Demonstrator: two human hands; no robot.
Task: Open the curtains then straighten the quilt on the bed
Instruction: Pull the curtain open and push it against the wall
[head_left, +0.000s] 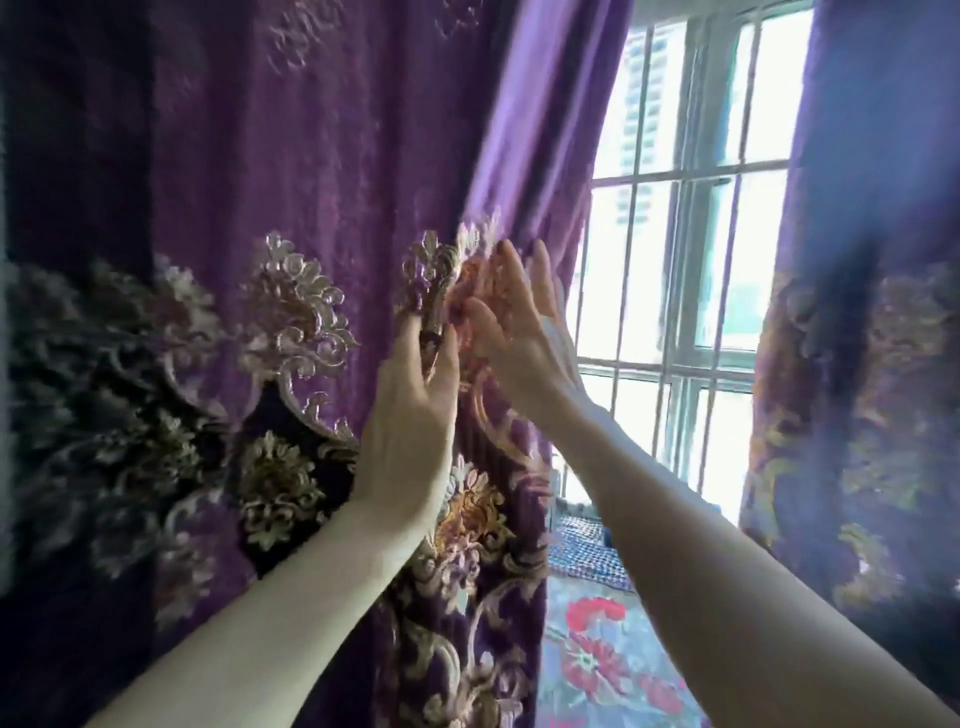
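Observation:
The left curtain (291, 171) is purple velvet with embroidered gold and silver flowers, and it fills the left half of the view. My left hand (410, 415) holds a fold near its inner edge, the fabric pinched between thumb and fingers. My right hand (519, 332) lies flat against that same edge with straight fingers, just right of the left hand. The right curtain (872, 312) hangs at the far right. A bright gap stands between the two curtains. Below the gap shows a floral fabric (597, 654) with red flowers, possibly the quilt.
A window (691, 218) with metal bars shows through the gap, very bright. A blue checked cloth (587, 545) lies under the sill, above the floral fabric. Both of my forearms reach up from the bottom of the view.

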